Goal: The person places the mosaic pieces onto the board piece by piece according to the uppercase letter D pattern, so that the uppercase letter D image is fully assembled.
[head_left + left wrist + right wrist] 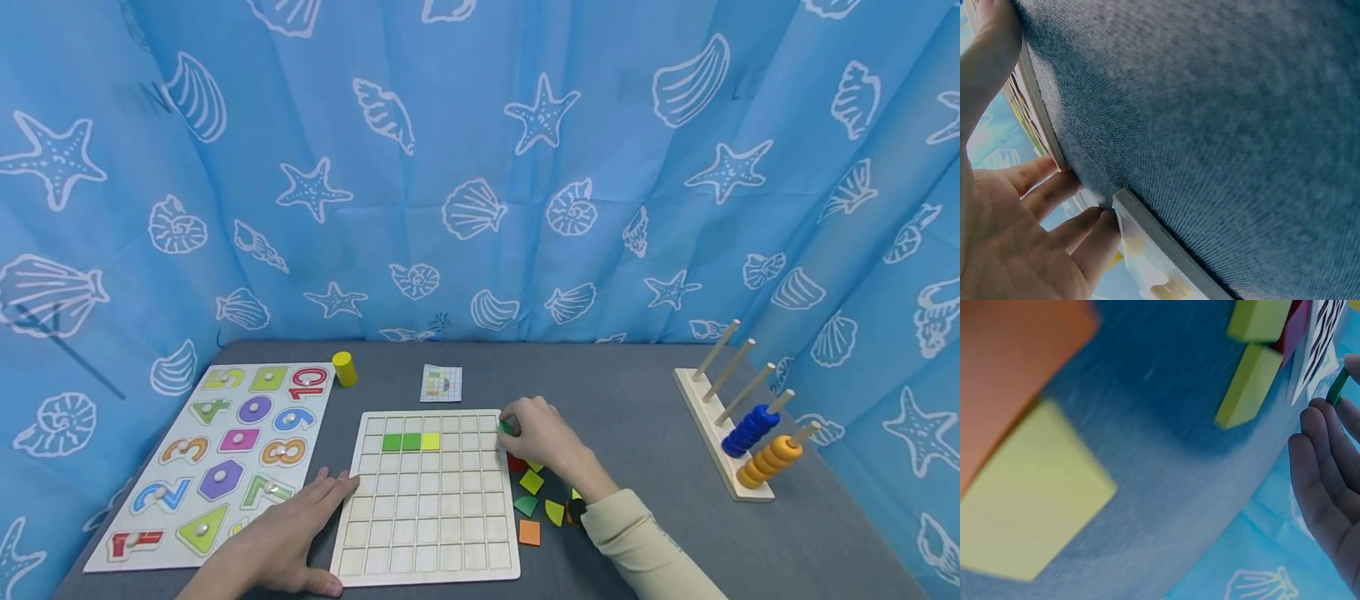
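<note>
A wooden grid board [408, 508] lies on the table, with two green square tiles [402, 442] and a yellow tile [431, 442] side by side in its upper cells. My left hand [296, 529] rests against the board's left edge, thumb near the bottom corner and fingers stretched along the side. Between thumb and fingertips, my right hand [546, 437] pinches a green piece [1337, 386] by the board's upper right edge; its full shape is hidden. Below that hand lie loose pieces, among them an orange square [529, 532], a yellow quarter-round [554, 512] and a green one [526, 505].
A number and shape puzzle board [180, 492] lies at left, by a yellow cylinder [345, 369]. Behind the grid sits a small printed pattern card [441, 383]. A peg stand [723, 446] with blue and orange beads is at right. A blue curtain [480, 167] hangs behind.
</note>
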`<state>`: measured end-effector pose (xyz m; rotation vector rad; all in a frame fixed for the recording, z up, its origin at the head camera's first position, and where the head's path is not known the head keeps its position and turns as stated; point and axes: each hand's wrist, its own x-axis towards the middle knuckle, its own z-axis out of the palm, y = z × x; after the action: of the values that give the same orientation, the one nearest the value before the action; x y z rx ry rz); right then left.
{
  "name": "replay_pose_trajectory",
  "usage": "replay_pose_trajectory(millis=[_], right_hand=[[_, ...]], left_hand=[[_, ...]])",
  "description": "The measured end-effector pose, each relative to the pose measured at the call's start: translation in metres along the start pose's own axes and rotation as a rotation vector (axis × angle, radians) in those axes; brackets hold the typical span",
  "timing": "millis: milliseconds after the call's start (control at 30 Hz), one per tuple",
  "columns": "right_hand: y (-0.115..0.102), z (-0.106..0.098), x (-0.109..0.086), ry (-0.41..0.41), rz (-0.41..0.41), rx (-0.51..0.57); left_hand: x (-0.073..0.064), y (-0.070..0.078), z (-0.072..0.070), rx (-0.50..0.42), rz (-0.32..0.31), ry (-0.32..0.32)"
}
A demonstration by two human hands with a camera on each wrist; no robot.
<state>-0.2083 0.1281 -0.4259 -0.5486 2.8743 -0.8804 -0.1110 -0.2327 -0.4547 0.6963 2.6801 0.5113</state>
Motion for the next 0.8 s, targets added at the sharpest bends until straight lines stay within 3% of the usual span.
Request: replay_pose_trajectory(millis=[533,800], right_hand=[[-0.028,0.021,0.004,-0.037,-0.169,0.017],[-0.042,0.032,0.008,-0.076,-0.188,-0.002]], left_hand=[[-0.002,0.002,0.001,-0.002,0.017,0.027],[-0.002,0.003,0.000,0.006,0.015,0.023]])
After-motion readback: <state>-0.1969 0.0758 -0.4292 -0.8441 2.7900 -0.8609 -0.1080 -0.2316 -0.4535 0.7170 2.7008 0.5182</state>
